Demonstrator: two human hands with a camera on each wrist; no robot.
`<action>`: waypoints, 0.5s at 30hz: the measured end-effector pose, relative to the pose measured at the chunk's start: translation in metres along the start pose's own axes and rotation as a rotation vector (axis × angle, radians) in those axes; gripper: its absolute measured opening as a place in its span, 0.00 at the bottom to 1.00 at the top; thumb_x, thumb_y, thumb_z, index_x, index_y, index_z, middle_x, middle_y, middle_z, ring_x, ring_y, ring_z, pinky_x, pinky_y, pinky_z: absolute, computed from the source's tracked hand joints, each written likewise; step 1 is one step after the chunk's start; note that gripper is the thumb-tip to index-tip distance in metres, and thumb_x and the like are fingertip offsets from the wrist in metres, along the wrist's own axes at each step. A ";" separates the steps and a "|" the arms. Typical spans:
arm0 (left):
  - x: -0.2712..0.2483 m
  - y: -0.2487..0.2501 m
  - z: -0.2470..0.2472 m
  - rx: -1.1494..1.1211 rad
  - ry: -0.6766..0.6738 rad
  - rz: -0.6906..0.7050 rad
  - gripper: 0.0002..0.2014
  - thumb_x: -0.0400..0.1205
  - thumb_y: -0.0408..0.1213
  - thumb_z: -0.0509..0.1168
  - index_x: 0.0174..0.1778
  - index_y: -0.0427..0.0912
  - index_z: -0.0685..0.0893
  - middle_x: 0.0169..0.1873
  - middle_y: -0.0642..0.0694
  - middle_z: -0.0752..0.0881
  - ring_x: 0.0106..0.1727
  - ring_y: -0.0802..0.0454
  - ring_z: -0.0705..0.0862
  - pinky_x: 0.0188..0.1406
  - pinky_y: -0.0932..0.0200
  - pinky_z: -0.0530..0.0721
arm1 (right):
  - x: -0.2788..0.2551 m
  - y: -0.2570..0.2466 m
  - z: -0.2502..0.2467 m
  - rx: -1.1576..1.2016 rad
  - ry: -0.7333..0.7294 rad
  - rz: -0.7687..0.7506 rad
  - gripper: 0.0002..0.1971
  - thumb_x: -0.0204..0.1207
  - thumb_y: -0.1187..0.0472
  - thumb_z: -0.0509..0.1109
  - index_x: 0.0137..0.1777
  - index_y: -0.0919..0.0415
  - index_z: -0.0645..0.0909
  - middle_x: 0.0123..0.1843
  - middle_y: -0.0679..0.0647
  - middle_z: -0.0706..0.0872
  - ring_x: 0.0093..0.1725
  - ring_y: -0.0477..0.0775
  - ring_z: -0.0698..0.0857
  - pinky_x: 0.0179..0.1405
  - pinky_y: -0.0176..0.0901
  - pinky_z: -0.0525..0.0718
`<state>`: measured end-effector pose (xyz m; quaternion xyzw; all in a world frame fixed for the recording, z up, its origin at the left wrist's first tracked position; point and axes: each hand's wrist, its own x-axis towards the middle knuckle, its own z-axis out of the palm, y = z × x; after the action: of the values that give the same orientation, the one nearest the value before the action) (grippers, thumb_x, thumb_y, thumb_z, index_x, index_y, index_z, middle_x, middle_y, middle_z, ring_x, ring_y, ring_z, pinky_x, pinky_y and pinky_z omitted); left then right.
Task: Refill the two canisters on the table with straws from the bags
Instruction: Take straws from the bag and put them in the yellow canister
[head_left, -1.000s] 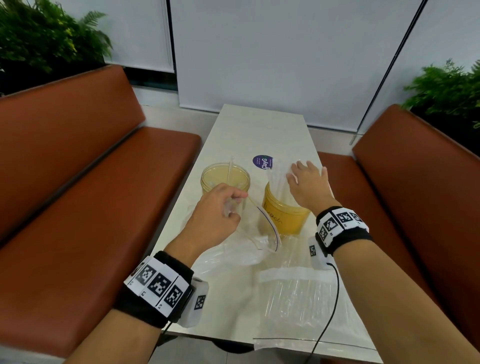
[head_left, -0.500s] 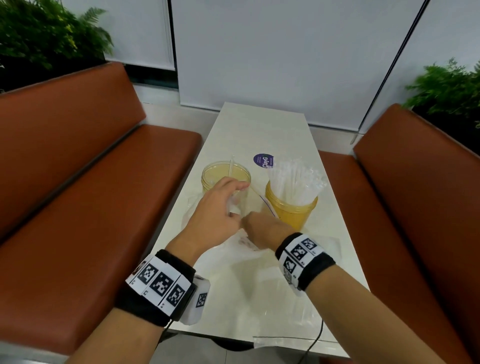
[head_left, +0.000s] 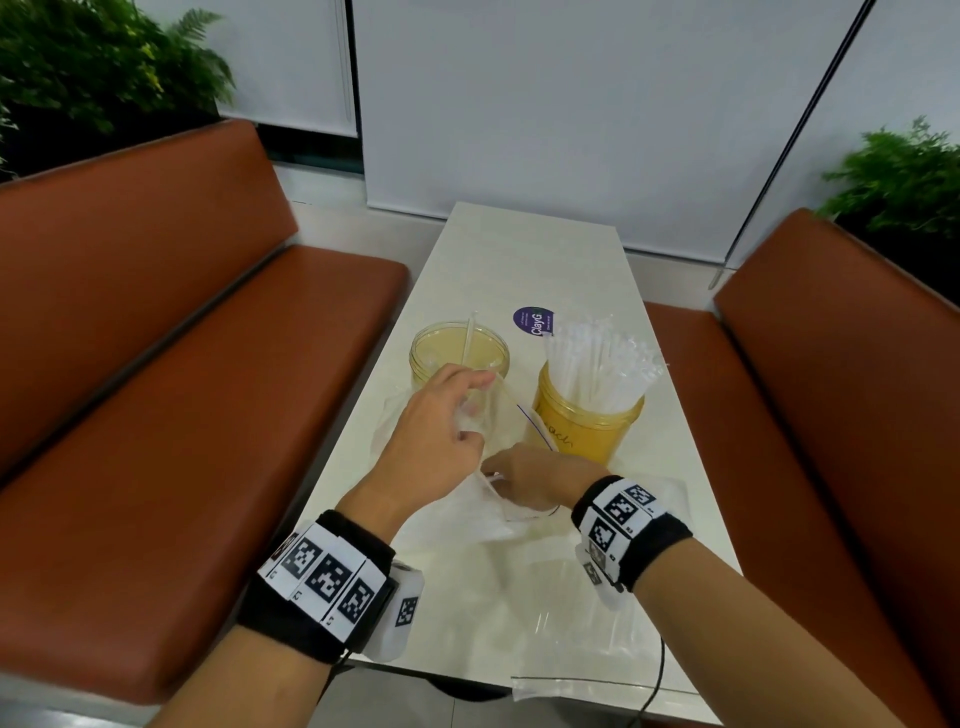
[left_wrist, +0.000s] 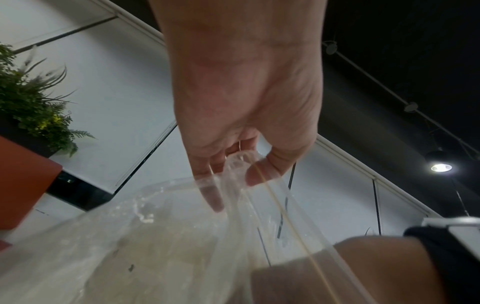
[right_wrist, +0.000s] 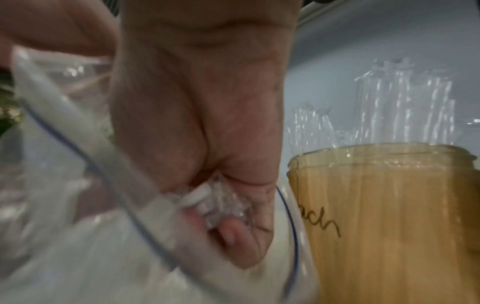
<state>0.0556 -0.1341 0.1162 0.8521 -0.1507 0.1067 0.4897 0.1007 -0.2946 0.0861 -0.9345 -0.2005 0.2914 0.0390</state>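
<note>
The long white table (head_left: 524, 260) runs away from me between two brown benches (head_left: 156, 364), its far half bare. On it a clear zip bag (head_left: 457, 514) lies crumpled in front of the two canisters, and a second flat bag (head_left: 582, 639) lies at the near edge, its corner hanging over.

My left hand (head_left: 441, 431) is raised over the crumpled bag just before the left canister (head_left: 460, 353). Its fingers (left_wrist: 210, 185) and thumb are drawn together on the bag's mouth, pinching the film up; the left wrist view shows the plastic bunched between them. My right hand (head_left: 540, 478) is low, inside or at the same bag's opening, curled tight round a small bundle of wrapped straws (right_wrist: 218, 199), as the right wrist view shows. It sits just beside the right canister (head_left: 587, 426).

A second ago that right hand lay on top of the right canister's straws; half a second ago it had dropped to the bag, and now it is clamped there. The left hand has kept its pinch throughout.

The right canister is packed with upright straws (head_left: 597, 358) fanning past its rim. The left canister holds one lone straw (head_left: 470, 338) leaning on its wall, so its mouth is wide open. A round purple sticker (head_left: 534, 321) sits behind the canisters.
</note>
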 end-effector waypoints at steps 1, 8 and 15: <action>0.000 -0.001 0.001 0.002 -0.008 0.002 0.32 0.74 0.20 0.68 0.74 0.46 0.81 0.62 0.60 0.78 0.62 0.58 0.82 0.51 0.70 0.82 | -0.004 0.000 -0.006 0.013 0.019 -0.006 0.18 0.89 0.52 0.57 0.75 0.54 0.76 0.68 0.57 0.82 0.64 0.61 0.82 0.56 0.49 0.79; -0.006 -0.006 0.012 0.109 -0.129 -0.046 0.48 0.58 0.60 0.85 0.75 0.53 0.77 0.67 0.63 0.78 0.65 0.63 0.80 0.68 0.54 0.81 | -0.042 0.003 -0.068 0.099 0.133 -0.055 0.11 0.86 0.54 0.64 0.52 0.59 0.85 0.52 0.59 0.88 0.45 0.59 0.87 0.49 0.54 0.85; -0.001 -0.008 0.031 0.434 0.094 -0.017 0.29 0.69 0.60 0.79 0.62 0.51 0.81 0.53 0.57 0.83 0.53 0.56 0.82 0.50 0.56 0.71 | -0.069 -0.008 -0.105 0.062 0.248 -0.067 0.11 0.84 0.54 0.68 0.52 0.61 0.86 0.46 0.60 0.88 0.29 0.52 0.83 0.33 0.44 0.82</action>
<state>0.0587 -0.1571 0.0942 0.9329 -0.0938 0.1721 0.3020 0.1054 -0.3101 0.2107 -0.9546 -0.2160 0.1782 0.1019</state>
